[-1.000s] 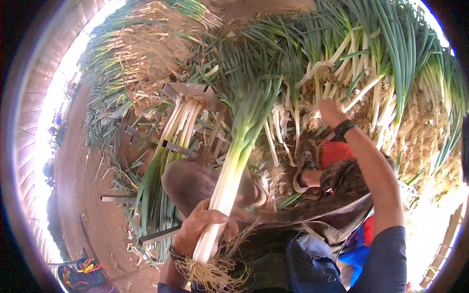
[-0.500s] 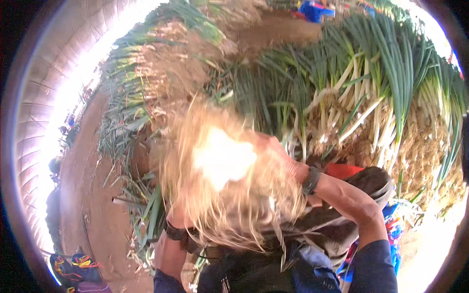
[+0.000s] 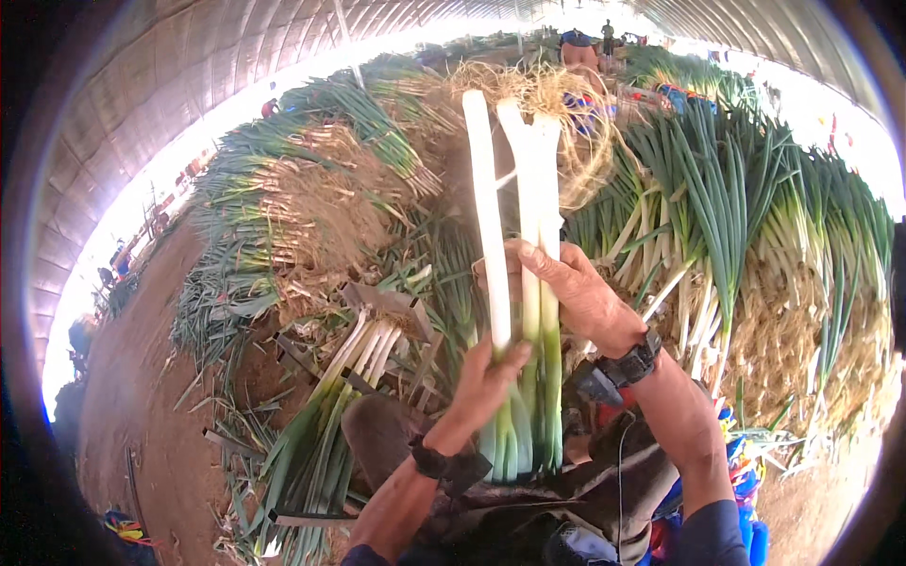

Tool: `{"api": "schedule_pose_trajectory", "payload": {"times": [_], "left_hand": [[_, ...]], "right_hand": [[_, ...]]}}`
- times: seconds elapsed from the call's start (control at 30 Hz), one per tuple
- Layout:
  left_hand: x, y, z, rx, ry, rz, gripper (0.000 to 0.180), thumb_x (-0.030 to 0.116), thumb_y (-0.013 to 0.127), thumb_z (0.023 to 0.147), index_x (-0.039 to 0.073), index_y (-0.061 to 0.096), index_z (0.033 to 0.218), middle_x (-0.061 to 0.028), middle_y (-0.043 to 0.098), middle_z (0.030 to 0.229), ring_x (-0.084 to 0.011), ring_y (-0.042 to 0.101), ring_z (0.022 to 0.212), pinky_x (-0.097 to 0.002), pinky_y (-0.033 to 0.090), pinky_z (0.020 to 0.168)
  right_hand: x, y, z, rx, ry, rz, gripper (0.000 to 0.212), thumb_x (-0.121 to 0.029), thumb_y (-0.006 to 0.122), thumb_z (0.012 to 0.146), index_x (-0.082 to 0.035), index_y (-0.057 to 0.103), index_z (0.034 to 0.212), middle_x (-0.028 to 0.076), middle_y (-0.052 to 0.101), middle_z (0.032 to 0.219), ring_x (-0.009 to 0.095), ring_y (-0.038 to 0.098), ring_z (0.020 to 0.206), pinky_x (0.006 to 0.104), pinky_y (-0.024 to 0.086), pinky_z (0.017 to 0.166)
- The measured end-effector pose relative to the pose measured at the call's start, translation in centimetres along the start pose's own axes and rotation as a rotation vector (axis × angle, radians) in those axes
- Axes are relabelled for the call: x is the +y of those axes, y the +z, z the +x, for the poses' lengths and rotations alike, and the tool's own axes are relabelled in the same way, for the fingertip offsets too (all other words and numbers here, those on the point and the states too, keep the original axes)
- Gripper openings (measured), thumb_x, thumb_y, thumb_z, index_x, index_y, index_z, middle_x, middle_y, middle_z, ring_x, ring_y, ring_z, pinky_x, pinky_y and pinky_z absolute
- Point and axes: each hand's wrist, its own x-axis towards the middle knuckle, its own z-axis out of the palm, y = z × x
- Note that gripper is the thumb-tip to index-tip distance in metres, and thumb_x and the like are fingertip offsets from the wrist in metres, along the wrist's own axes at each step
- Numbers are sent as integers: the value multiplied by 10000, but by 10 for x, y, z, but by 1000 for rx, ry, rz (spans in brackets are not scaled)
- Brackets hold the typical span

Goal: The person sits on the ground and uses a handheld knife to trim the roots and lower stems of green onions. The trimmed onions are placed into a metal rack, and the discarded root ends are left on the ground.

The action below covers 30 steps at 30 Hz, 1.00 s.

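Several long green onions stand upright in front of me, white shafts and stringy roots at the top, green leaves down over my lap. My right hand is closed around the right-hand stalks, below their white part. Lower down, my left hand is closed on the separate left stalk, which leans slightly away from the others. The roots hang in a pale, tangled tuft on the right side. Both wrists wear dark bands.
A metal frame at my left holds a bundle of green onions. Large heaps of green onions lie at the far left and at the right. Blue and red material sits by my right side. People are in the distance.
The roots were a blurred mass close below the camera; now the stalks stand upright with the roots farther away at the top. My view has tipped up, and both hands show clearly on the shafts.
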Motion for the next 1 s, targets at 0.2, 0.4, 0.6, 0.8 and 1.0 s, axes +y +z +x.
{"api": "schedule_pose_trajectory", "payload": {"times": [0.2, 0.4, 0.6, 0.8, 1.0], "left_hand": [[-2, -7, 1, -91, -38, -189, 496, 381, 651, 1031, 3, 600, 1349, -20, 643, 1060, -111, 589, 975, -297, 506, 863], [-21, -1, 1, -398, -143, -103, 540, 454, 645, 1012, 78, 621, 1399, -12, 684, 1232, -139, 597, 1044, -295, 503, 912], [-37, -6, 3, -514, -243, -348, 530, 423, 621, 1034, 42, 593, 1402, -72, 684, 1280, -175, 629, 1158, -362, 515, 1001], [-19, 26, 18, -228, 63, -286, 764, 244, 762, 939, 40, 347, 1547, -118, 588, 1358, -215, 582, 1221, -379, 477, 1061], [3, 63, 21, 265, 287, 149, 910, 62, 868, 785, -1, 314, 1504, -195, 549, 1350, -317, 594, 1198, -425, 506, 1009]], "right_hand": [[0, -14, -12, -71, -26, 101, 578, -431, 546, 1071, 6, 529, 1449, 142, 658, 1329, 210, 645, 1186, 348, 531, 1005], [0, -10, -15, -133, 22, 97, 741, -470, 596, 1027, -1, 368, 1552, 245, 511, 1501, 383, 566, 1332, 525, 503, 1090], [5, -13, -14, -43, -2, 80, 641, -411, 661, 1009, -27, 476, 1488, 152, 656, 1292, 233, 681, 1096, 428, 592, 947], [-8, -1, -7, 223, -157, -151, 423, -326, 678, 999, 34, 682, 1221, 83, 726, 1024, 145, 693, 915, 305, 576, 807], [-21, 35, 18, 323, -254, -341, 404, -288, 661, 1000, 23, 679, 1256, 68, 728, 1097, 156, 700, 960, 301, 568, 879]]}}
